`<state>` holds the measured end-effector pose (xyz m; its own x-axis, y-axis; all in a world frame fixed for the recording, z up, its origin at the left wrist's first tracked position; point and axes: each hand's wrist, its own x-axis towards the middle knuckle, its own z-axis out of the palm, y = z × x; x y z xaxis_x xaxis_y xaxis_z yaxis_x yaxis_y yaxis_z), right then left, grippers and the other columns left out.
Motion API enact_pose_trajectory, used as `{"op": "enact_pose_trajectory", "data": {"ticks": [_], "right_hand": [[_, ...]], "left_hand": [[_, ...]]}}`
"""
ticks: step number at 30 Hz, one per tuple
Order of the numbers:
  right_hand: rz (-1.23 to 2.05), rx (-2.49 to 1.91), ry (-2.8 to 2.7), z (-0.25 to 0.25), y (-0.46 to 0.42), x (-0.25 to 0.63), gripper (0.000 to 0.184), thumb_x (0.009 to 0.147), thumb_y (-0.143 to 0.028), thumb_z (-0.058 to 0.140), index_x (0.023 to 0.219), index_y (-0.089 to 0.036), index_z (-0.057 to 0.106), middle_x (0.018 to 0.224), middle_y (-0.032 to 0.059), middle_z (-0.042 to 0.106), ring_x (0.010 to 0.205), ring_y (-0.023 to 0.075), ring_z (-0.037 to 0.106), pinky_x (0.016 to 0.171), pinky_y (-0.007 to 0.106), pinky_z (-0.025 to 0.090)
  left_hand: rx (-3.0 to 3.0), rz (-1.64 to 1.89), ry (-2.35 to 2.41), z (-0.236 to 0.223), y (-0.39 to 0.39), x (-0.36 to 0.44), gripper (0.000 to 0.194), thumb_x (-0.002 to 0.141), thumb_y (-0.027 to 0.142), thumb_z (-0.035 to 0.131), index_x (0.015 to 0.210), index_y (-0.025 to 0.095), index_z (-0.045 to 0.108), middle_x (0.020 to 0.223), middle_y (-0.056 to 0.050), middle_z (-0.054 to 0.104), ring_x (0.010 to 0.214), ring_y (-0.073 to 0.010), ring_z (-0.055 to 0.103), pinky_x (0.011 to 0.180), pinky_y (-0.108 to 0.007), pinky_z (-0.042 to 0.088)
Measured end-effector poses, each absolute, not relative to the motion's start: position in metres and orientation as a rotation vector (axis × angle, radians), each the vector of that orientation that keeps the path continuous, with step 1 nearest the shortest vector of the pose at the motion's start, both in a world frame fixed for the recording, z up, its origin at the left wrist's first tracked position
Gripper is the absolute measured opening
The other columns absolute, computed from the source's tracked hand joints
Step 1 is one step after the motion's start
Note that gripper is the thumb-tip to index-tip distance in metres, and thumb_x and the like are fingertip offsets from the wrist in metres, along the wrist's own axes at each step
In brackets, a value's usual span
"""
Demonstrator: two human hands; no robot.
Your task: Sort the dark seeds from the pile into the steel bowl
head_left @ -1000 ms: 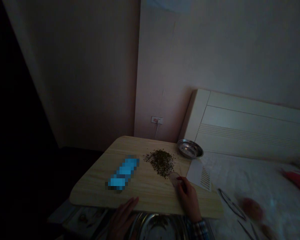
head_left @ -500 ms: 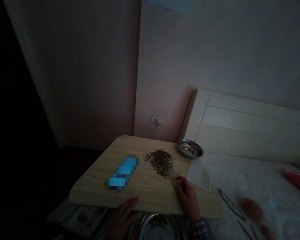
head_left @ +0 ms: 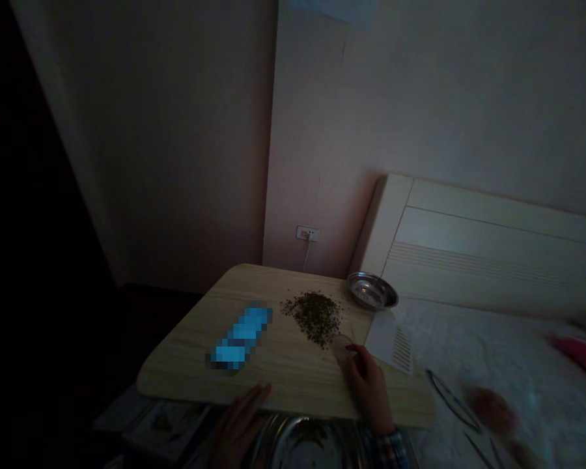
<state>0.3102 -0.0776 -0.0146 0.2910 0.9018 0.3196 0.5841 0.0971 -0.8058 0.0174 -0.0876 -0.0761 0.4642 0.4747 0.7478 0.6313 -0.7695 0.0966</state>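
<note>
My right hand point(head_left: 370, 387) is closed on a small see-through piece with a rounded rim, perhaps a plastic cup or lid point(head_left: 340, 343), low over the wooden tabletop point(head_left: 185, 365). Just beyond it lies a spread-out heap of small dark green grains point(head_left: 315, 316). My left hand point(head_left: 241, 415) rests at the table's near edge with its fingers stretched out, holding nothing. Between my forearms, below that edge, sits a shiny steel basin point(head_left: 307, 440), partly cut off by the frame. What it contains is too dark to make out.
A steel bowl point(head_left: 372, 291) stands at the table's back right corner, with a white slotted sheet point(head_left: 391, 342) in front of it. Left of the grains lies a blurred-out blue object point(head_left: 241, 337). A bed point(head_left: 493, 352) adjoins on the right; a wall socket point(head_left: 307, 233) holds a plugged-in cable.
</note>
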Motion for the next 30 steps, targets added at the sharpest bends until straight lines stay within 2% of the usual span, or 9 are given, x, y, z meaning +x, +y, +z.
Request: {"op": "enact_pose_trajectory", "data": {"ticks": [9, 14, 21, 30], "right_hand": [[0.428, -1.618, -1.408, -0.017, -0.079, 0.313, 0.031, 0.090, -0.036, 0.044, 0.110, -0.017, 0.058, 0.066, -0.0019, 0.053, 0.061, 0.0165, 0.052, 0.057, 0.025, 0.036], [0.452, -1.622, -1.418, -0.015, -0.080, 0.314, 0.031, 0.090, -0.037, 0.044, 0.111, -0.018, 0.057, 0.067, -0.0013, 0.055, 0.062, 0.0169, 0.053, 0.057, 0.026, 0.037], [0.467, -1.575, -1.457, -0.012, -0.083, 0.314, 0.031, 0.089, -0.035, 0.045, 0.109, -0.017, 0.059, 0.064, -0.0021, 0.053, 0.060, 0.0161, 0.051, 0.057, 0.025, 0.037], [0.466, -1.567, -1.516, -0.005, -0.086, 0.314, 0.030, 0.089, -0.034, 0.046, 0.111, -0.017, 0.058, 0.063, -0.0026, 0.051, 0.058, 0.0152, 0.048, 0.055, 0.025, 0.034]], "left_hand": [[-2.544, -1.177, -1.018, -0.072, -0.092, 0.018, 0.041, 0.079, 0.016, 0.052, 0.119, 0.023, 0.052, 0.143, -0.006, 0.043, 0.133, -0.0243, 0.038, 0.104, -0.041, 0.038], [-2.591, -1.144, -1.057, -0.074, -0.093, 0.019, 0.044, 0.079, 0.015, 0.052, 0.123, 0.023, 0.049, 0.146, -0.008, 0.040, 0.135, -0.0262, 0.035, 0.105, -0.046, 0.035], [-2.641, -1.170, -1.147, -0.068, -0.101, 0.023, 0.037, 0.081, 0.012, 0.050, 0.117, 0.024, 0.051, 0.146, -0.007, 0.039, 0.136, -0.0255, 0.032, 0.105, -0.048, 0.035], [-2.720, -1.167, -1.285, -0.055, -0.109, 0.027, 0.033, 0.081, 0.010, 0.048, 0.111, 0.022, 0.056, 0.146, -0.006, 0.040, 0.136, -0.0252, 0.031, 0.109, -0.053, 0.030]]}}
